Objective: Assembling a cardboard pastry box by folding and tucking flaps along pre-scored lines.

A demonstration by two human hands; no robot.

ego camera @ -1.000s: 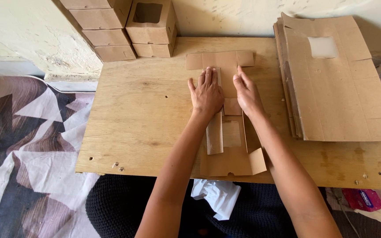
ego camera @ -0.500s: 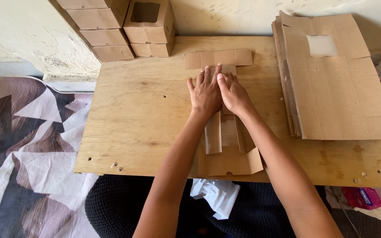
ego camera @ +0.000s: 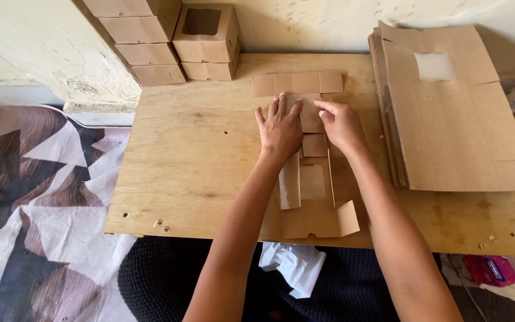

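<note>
On plywood board (ego camera: 198, 173), near edge: flat brown cardboard blank (ego camera: 312, 179) lying, long axis running away from person, side flaps lifting. Left hand (ego camera: 280, 128) pressing flat on blank, fingers spread, gripping nothing. Right hand (ego camera: 342, 124) pressing beside it, fingers extended. Farther right: blank stack (ego camera: 454, 119). Against wall: folded boxes (ego camera: 207, 42) sitting, matte, square.

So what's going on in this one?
A person presses both hands, left hand and right hand, onto a flat cardboard box blank on a plywood board, with side flaps partly raised. A stack of flat blanks lies to the right; finished windowed boxes stand against the wall.
</note>
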